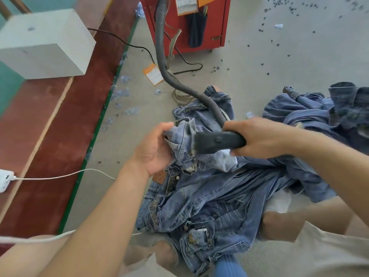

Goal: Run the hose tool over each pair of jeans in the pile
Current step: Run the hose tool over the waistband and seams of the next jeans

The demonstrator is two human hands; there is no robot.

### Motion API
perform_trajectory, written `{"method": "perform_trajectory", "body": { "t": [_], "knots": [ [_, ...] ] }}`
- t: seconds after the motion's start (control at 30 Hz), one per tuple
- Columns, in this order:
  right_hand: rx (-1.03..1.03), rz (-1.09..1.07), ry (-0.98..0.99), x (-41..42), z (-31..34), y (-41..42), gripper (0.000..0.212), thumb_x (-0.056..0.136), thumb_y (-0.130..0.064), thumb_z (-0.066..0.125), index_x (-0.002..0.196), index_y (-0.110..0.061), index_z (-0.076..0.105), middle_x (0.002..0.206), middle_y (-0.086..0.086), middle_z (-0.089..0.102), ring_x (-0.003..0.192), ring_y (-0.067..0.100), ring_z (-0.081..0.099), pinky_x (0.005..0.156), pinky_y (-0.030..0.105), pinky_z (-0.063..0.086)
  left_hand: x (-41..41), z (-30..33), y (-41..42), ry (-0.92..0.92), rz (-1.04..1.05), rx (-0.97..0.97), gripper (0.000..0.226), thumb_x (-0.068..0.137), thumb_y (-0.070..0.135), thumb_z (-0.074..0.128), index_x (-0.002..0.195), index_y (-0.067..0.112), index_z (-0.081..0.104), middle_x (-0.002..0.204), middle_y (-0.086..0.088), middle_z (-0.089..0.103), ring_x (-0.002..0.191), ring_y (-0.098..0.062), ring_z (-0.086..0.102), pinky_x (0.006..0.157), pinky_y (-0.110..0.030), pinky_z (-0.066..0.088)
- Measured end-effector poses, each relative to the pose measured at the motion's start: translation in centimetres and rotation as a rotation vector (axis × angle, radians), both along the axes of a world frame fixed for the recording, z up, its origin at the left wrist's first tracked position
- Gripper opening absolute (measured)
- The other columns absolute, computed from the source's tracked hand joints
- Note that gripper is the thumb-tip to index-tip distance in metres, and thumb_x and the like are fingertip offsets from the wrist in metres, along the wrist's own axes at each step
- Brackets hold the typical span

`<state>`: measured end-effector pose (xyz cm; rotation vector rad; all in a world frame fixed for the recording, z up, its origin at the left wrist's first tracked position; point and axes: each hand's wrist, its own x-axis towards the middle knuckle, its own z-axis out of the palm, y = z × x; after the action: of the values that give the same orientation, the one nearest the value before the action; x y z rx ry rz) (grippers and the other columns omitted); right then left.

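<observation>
Jeans [199, 206] with unreadable leather patch [159, 176]; left hand [153, 150] clutching denim, right hand [257, 136] gripping hose tool [217, 141].

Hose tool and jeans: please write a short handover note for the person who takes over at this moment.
Right hand: grips the black hose tool, its nozzle pressed on a light jeans fold.
Left hand: bunches that fold to hold it up.
Ribbed hose runs back to the red machine.
Main jeans pile lies in front; a second heap lies to the right.
Done: cannot tell which pairs.
Left: finish this pair, then the others.
</observation>
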<state>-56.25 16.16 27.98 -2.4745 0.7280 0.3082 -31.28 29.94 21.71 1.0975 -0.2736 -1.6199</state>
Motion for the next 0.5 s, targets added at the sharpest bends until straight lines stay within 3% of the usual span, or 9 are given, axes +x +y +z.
{"method": "perform_trajectory", "body": {
  "t": [0.07,0.1,0.2,0.33,0.43,0.5],
  "knots": [
    [0.023,0.007,-0.093,0.8,-0.3,0.8,0.031,0.086,-0.039,0.078,0.105,-0.036,0.053,0.08,-0.014,0.063,0.073,0.003,0.06,0.064,0.026,0.046,-0.4,-0.3,-0.2,-0.032,-0.005,0.068,0.041,0.088,0.023,0.072,0.124,0.004,0.067,0.111,-0.02,0.067,0.097,-0.031,0.066,0.093,-0.049,0.054],
    [0.013,-0.017,-0.145,1.0,-0.2,0.9,0.031,0.086,-0.041,0.078,0.105,-0.035,0.054,0.08,-0.015,0.063,0.073,0.002,0.06,0.064,0.025,0.047,-0.4,-0.5,-0.3,-0.041,0.025,0.106,0.041,0.086,0.015,0.07,0.126,0.003,0.064,0.111,-0.021,0.066,0.094,-0.031,0.067,0.09,-0.048,0.055],
    [-0.026,-0.147,-0.233,0.7,0.6,-0.2,0.029,0.086,-0.044,0.076,0.102,-0.036,0.053,0.08,-0.015,0.063,0.072,0.002,0.059,0.06,0.023,0.042,0.1,-1.1,0.1,-0.009,0.096,0.168,0.04,0.076,-0.001,0.057,0.116,-0.002,0.063,0.107,-0.024,0.069,0.088,-0.032,0.072,0.078,-0.044,0.063],
    [-0.083,-0.282,-0.216,-0.4,1.7,-1.8,0.029,0.087,-0.047,0.075,0.099,-0.04,0.049,0.075,-0.019,0.058,0.065,-0.005,0.054,0.054,0.014,0.032,0.3,-2.2,0.7,0.094,0.126,0.221,0.037,0.077,-0.008,0.047,0.108,-0.004,0.067,0.108,-0.026,0.072,0.094,-0.038,0.073,0.078,-0.051,0.063],
    [-0.09,-0.326,-0.176,-0.6,1.7,-2.1,0.032,0.087,-0.051,0.074,0.1,-0.035,0.05,0.072,-0.015,0.058,0.062,0.0,0.055,0.052,0.022,0.034,-0.3,-2.6,0.5,0.081,0.11,0.292,0.022,0.08,0.005,0.051,0.088,0.001,0.071,0.094,-0.02,0.072,0.08,-0.033,0.074,0.071,-0.048,0.062],
    [-0.056,-0.33,-0.143,-0.3,1.7,-1.7,0.04,0.087,-0.054,0.073,0.107,-0.031,0.048,0.072,-0.011,0.06,0.062,0.005,0.058,0.052,0.025,0.036,-0.8,-2.1,0.3,0.012,-0.032,0.286,0.032,0.086,0.034,0.066,0.091,0.004,0.078,0.102,-0.019,0.073,0.087,-0.034,0.075,0.079,-0.047,0.061]
  ]
}}
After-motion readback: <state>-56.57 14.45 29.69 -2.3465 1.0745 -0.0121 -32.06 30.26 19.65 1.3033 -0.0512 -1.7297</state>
